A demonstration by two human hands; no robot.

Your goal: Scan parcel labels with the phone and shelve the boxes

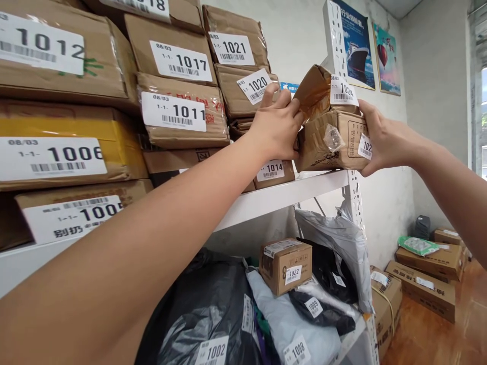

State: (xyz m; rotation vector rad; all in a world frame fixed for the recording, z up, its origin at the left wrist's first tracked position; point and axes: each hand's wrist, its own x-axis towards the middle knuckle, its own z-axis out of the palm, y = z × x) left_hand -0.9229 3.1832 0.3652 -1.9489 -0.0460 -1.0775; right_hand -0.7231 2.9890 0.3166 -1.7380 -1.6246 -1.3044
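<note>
At the right end of the upper shelf, a small cardboard box [323,142] has a label reading 102 with its last digit hidden. An open-edged brown parcel [312,91] labelled 1024 lies tilted on top of it. My left hand [276,124] holds the left side of this pair, its fingers bent and partly hidden behind them. On the opposite side my right hand [380,134] grips the lower box, thumb near its bottom edge and fingers up by the 1024 parcel. Just left of my left hand sits box 1020 [232,94], with box 1014 [279,177] below.
Stacked labelled boxes [175,114] fill the left of the white shelf [266,200]. Beneath are a black bag [205,304], a pale bag [281,304] and box 1022 [276,268]. A perforated post [355,203] stands at the shelf's right end; cartons [422,294] lie on the floor.
</note>
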